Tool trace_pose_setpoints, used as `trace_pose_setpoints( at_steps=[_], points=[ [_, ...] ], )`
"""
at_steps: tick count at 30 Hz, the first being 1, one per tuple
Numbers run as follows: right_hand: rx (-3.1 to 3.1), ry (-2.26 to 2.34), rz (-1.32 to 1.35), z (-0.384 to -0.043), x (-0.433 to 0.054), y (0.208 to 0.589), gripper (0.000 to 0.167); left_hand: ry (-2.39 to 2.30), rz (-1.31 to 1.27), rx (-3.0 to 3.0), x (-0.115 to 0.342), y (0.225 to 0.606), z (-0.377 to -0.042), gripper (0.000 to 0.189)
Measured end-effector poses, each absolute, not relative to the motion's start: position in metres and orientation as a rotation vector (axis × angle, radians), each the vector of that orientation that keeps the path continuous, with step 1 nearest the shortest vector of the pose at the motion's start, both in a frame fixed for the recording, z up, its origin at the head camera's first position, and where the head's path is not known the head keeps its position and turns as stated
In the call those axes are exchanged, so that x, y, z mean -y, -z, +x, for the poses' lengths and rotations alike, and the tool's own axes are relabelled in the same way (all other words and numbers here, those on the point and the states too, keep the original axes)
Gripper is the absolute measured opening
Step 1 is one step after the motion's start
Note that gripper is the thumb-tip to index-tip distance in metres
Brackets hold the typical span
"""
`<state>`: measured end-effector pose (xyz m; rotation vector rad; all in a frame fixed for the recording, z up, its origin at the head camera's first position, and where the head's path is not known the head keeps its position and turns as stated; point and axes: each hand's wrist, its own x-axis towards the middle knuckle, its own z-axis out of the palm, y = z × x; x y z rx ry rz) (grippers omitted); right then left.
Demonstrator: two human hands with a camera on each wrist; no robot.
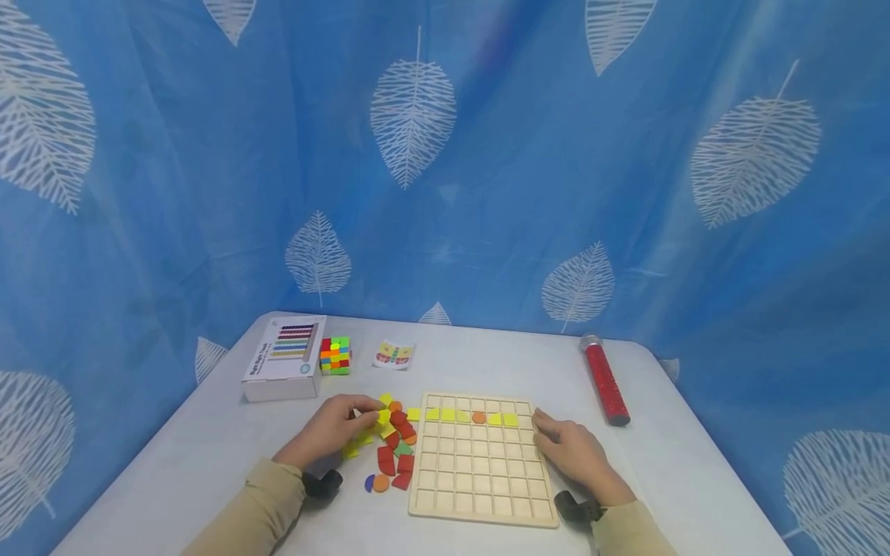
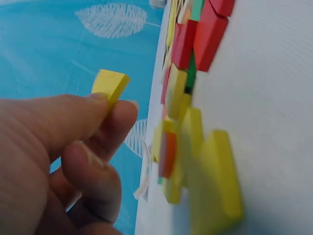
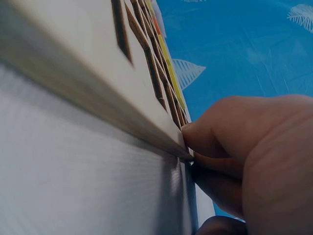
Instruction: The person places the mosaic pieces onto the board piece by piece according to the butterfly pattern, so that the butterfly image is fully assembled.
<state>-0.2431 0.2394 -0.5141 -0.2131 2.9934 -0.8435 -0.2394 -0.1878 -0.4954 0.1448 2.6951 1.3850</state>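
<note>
Your left hand (image 1: 335, 426) has a small yellow tile (image 2: 111, 84) pinched between thumb and finger, so that grip's only open about as wide as the tile. It's up off the counter (image 1: 480, 359), right by that messy pile of colored pieces (image 1: 399, 418) left of the wooden board (image 1: 481, 518). Your right hand (image 1: 573, 452) pinches the board's right edge, and yellow pieces (image 1: 448, 415) plus one orange circle (image 1: 479, 418) sit in a row near its far side.
</note>
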Motion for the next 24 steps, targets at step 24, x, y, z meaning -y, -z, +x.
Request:
trace_pose_setpoints(
  at_steps=[24],
  points=[
    [-2.981,0.937,-0.222,-0.246,-0.243,0.517,0.04,-1.26,0.67,-2.714,0.078,0.464,-0.296,0.009]
  ],
)
